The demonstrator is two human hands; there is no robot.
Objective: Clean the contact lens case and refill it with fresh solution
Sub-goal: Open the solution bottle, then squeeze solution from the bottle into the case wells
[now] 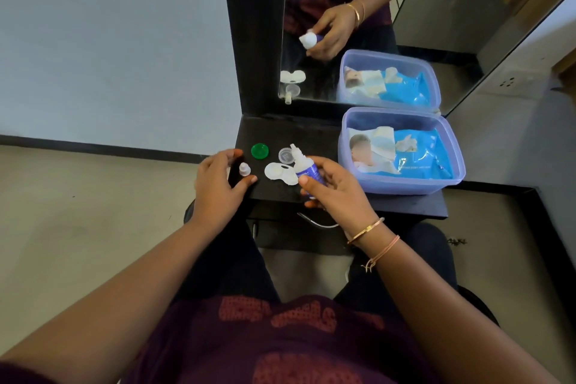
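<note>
A white contact lens case (278, 172) lies open on the black shelf (299, 134), both wells uncovered. A green lid (259, 151) and a clear lid (286, 155) rest behind it. My right hand (335, 188) grips a small solution bottle (302, 165) with a purple label, its uncapped nozzle tilted up and to the left above the case. The bottle's white cap (244, 169) stands on the shelf at the fingertips of my left hand (219, 184), whose fingers are spread around it; whether they touch it I cannot tell.
A lavender plastic tub (402, 185) holding a blue wipes pack and tissue sits at the right of the shelf. A mirror (436, 25) behind reflects the hand, bottle and tub. A chrome drawer handle (318, 223) sits under the shelf's front edge.
</note>
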